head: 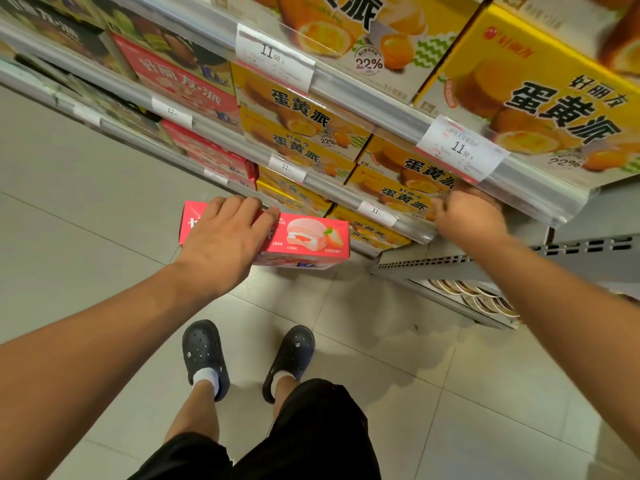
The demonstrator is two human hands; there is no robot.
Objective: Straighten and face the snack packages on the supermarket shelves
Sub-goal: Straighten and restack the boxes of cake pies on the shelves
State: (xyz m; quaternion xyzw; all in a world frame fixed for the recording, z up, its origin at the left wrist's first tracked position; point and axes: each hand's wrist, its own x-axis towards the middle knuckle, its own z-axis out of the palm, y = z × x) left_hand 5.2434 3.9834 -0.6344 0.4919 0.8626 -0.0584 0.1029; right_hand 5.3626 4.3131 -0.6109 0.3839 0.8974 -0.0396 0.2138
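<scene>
1. The shelves (349,88) ran slantwise across the view, their tiers packed with yellow boxes (304,133) and, further left, red boxes (183,84), with price tags (275,60) clipped along the front rails.
2. The floor (86,209) of pale tiles lay below, with the person's black clogs (207,355) on it.
3. The pink box (304,240), the thing being handled, was out of the shelves, held in the air just in front of the lower tiers, its long axis level and running left to right, its printed face towards the camera.
4. The left hand (225,237) lay over the box's left end, fingers curled over its top edge in a clamped grip.
5. The right hand (471,216) reached under a rail to the yellow boxes on the right, blurred; whether its fingers held anything could not be told.
6. Judging by this, the pink box belonged leftwards and back with the red ones, so the left hand was nearer; the jutting rails stood in the way.
</scene>
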